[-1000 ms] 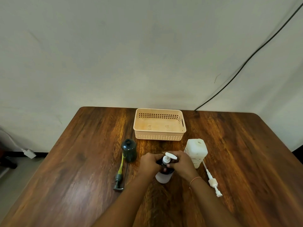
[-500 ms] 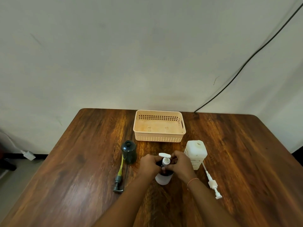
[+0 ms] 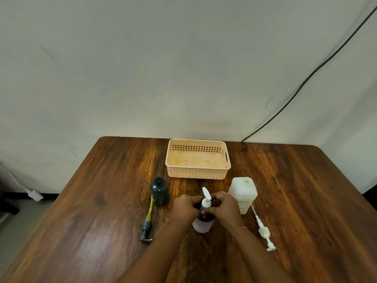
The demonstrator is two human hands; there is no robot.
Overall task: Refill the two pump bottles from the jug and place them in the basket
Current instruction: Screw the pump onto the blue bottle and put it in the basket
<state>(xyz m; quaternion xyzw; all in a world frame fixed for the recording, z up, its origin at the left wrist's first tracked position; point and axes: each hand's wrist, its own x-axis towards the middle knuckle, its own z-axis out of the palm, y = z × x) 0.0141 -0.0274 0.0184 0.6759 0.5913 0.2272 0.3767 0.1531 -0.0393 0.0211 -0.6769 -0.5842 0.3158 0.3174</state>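
A small pump bottle (image 3: 202,226) with a white base and dark upper part stands at the table's middle front. My left hand (image 3: 186,207) grips its shoulder from the left. My right hand (image 3: 224,207) pinches the collar of its white pump head (image 3: 206,199), whose nozzle points away from me. A dark green bottle (image 3: 160,190) stands uncapped to the left, with its dark pump and yellowish tube (image 3: 147,223) lying beside it. The white jug (image 3: 243,194) stands uncapped to the right. The peach basket (image 3: 196,174) sits behind, with nothing in it.
A loose white pump with a long tube (image 3: 264,231) lies on the wooden table (image 3: 306,201) right of my right wrist. A black cable (image 3: 295,92) runs down the wall at the back right. A white plug (image 3: 34,194) lies on the floor at left.
The white pump head has turned on the small bottle: its nozzle pointed right, then left, and now points away from me. Both hands stay on the bottle.
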